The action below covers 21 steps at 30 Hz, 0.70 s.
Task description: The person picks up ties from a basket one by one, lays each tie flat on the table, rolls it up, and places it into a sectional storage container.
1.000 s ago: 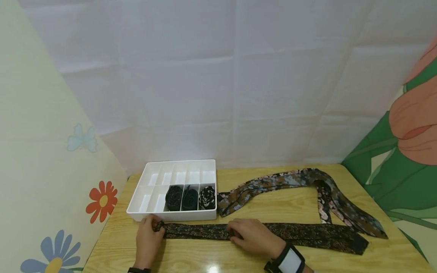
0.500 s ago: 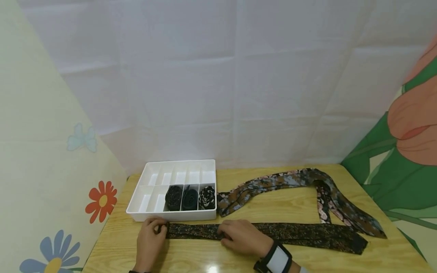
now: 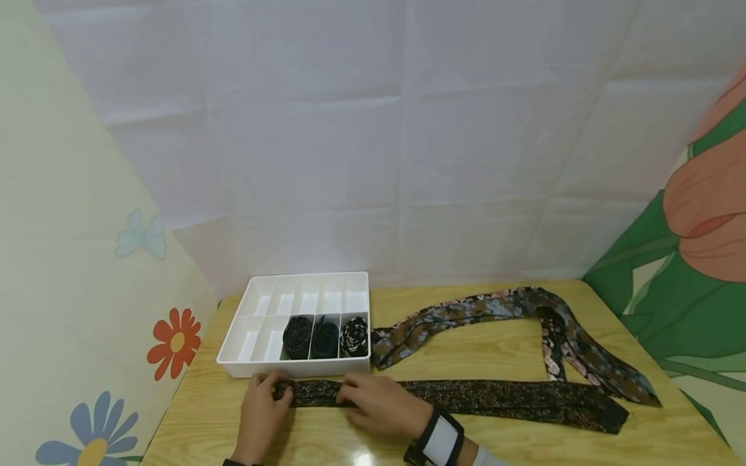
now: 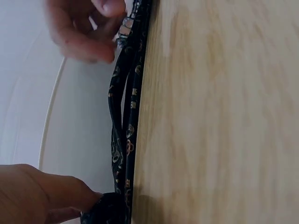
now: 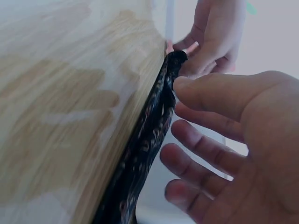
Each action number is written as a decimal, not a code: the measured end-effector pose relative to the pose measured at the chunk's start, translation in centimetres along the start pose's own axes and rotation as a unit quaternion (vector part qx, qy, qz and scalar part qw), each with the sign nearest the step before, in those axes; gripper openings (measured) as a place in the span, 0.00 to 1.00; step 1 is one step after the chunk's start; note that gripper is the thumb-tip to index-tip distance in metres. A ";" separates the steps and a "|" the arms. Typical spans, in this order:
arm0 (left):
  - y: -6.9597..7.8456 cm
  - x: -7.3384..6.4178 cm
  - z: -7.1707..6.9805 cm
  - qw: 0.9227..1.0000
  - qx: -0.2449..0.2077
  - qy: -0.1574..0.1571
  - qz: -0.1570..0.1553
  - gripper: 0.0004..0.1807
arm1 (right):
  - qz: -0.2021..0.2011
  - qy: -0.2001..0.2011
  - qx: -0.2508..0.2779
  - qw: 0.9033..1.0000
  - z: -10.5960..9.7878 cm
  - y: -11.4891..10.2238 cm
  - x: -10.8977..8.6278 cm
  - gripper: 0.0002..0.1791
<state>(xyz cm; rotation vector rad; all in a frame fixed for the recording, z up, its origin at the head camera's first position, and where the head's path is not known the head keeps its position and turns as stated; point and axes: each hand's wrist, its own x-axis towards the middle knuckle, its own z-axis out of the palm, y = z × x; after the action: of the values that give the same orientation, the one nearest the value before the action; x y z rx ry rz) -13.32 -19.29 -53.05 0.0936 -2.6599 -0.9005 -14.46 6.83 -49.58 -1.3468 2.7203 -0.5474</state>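
Note:
A dark patterned necktie [image 3: 501,397] lies stretched along the front of the table, its left end wound into a small coil [image 4: 107,208]. My left hand [image 3: 263,409] pinches that coil between thumb and fingers, close to the white box. A short way to the right, my right hand [image 3: 381,402] is over the tie strip. In the right wrist view, the thumb and index finger of my right hand [image 5: 243,135] touch or nearly touch the tie's edge, while the other fingers hang relaxed and apart. Part of the coil is hidden by the left fingers.
Behind the hands stands a white divided box [image 3: 293,369] with three rolled ties [image 3: 324,338] in its front compartments. Another floral necktie [image 3: 466,310] curves across the back right of the wooden table [image 3: 326,440] and touches the dark tie's far side.
My right hand has slid left along the tie, closer to the left hand. The left hand has shifted slightly right with the coil, shortening the flat stretch between the hands.

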 end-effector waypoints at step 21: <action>0.5 -0.1 0.1 0.979 -0.121 -0.127 0.108 0.23 | -0.061 0.014 -0.055 0.997 2.3 -0.2 2.2 0.35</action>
<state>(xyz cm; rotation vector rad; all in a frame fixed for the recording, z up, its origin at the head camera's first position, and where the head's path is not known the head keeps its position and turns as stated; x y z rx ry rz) -13.20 -18.86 -52.85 -0.3850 -2.6908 -1.2218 -15.14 4.31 -51.46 -1.5507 2.7408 -0.4311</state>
